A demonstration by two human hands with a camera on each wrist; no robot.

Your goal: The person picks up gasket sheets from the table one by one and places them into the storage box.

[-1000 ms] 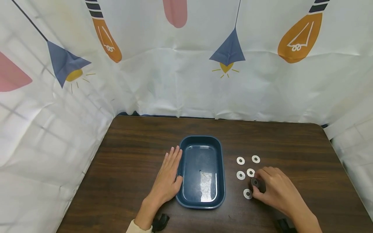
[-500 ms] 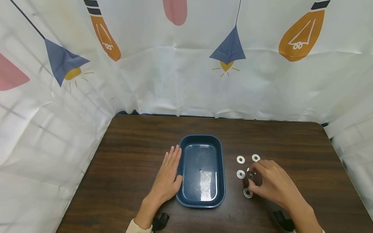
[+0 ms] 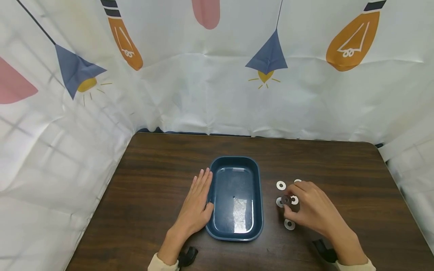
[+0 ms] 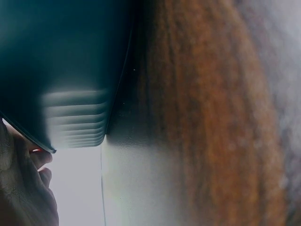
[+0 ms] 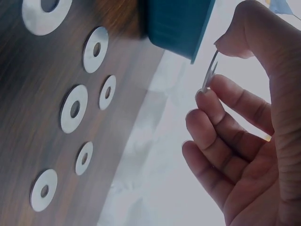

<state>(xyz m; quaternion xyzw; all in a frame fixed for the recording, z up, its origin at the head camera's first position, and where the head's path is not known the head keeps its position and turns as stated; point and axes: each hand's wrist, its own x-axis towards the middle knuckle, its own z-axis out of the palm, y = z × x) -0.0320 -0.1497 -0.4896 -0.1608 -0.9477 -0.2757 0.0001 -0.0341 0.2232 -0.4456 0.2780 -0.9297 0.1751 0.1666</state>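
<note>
A dark blue tray [image 3: 259, 195] sits on the brown table [image 3: 156, 177]. My left hand [image 3: 200, 195] lies flat beside the tray's left wall, fingers straight, thumb against the rim. In the left wrist view the tray wall [image 4: 61, 70] fills the upper left, with my fingers [image 4: 21, 188] below it. My right hand [image 3: 289, 206] pinches one flat metal washer [image 3: 286, 199] just above the table, right of the tray. The right wrist view shows that washer [image 5: 210, 70] edge-on between thumb and forefinger. Several more washers [image 3: 280, 185] lie around the hand, one [image 3: 289, 224] nearest me.
A white printed curtain [image 3: 217, 75] closes off the back and both sides of the table. Black wrist straps [image 3: 185, 258] show at the near edge. In the right wrist view several washers [image 5: 74, 108] lie on the wood below the tray corner [image 5: 181, 23].
My right hand has moved a little up and left toward the tray with the washer pinched in it. The left hand and tray have stayed put.
</note>
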